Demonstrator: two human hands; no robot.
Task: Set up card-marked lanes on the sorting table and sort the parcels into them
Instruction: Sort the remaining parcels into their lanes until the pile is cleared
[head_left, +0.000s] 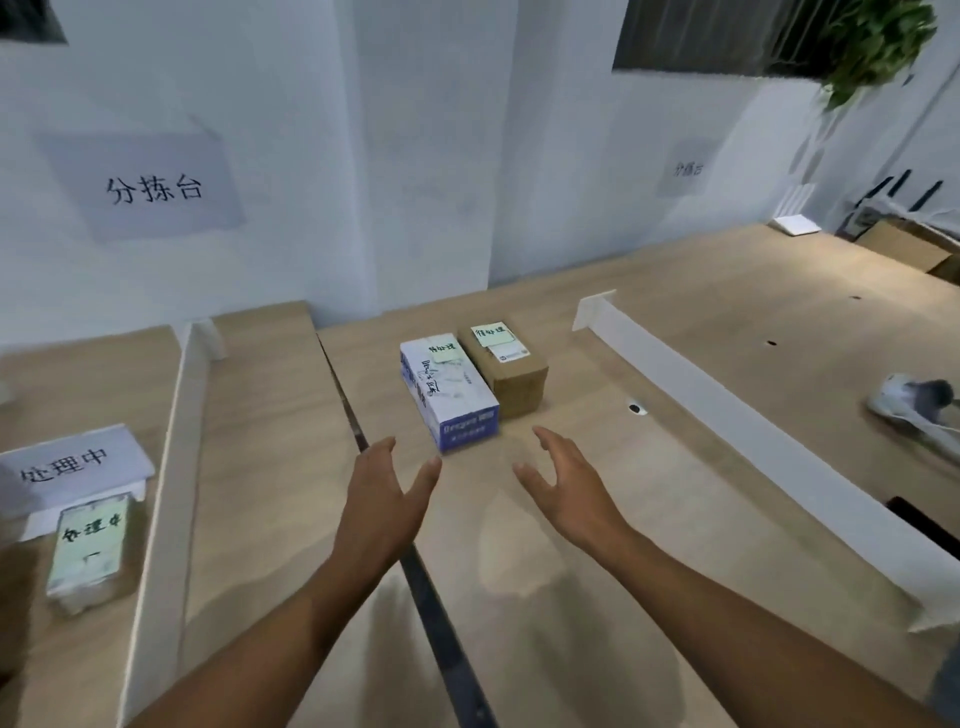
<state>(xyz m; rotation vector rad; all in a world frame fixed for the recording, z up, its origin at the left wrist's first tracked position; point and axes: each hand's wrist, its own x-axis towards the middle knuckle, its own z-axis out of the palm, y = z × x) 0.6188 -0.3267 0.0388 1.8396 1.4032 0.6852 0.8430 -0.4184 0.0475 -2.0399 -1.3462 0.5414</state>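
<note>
Wooden desk (675, 467) spans the view, butted against a white wall (415, 156); a dark seam (363, 441) runs front to back between two of its tops. On the wall, upper left, a paper sign (150, 187) reads 分拣台; a second, blurred sign (688, 169) hangs further right. Two long white dividers stand upright on the desk: the right divider (753, 441) runs diagonally from near the wall toward you, the left divider (171, 467) does the same at the left. Between them, in the middle lane, two parcels sit side by side and touching: a blue-and-white box (449, 397) on the left, a brown cardboard box (511, 369) on the right, each with a pale note on top with handwriting. Left of the left divider, a folded white card (78, 467) reads 处理中, and a flat pale parcel (88, 551) with a green handwritten note lies just in front of it. At the right edge, beyond the right divider, a blurred white and dark object (919, 410) lies on the desk. Your left hand (384, 499) and right hand (563, 478) hover over the desk just short of the two boxes, both spread wide with fingers splayed, palms facing each other, holding nothing and touching neither box.
</note>
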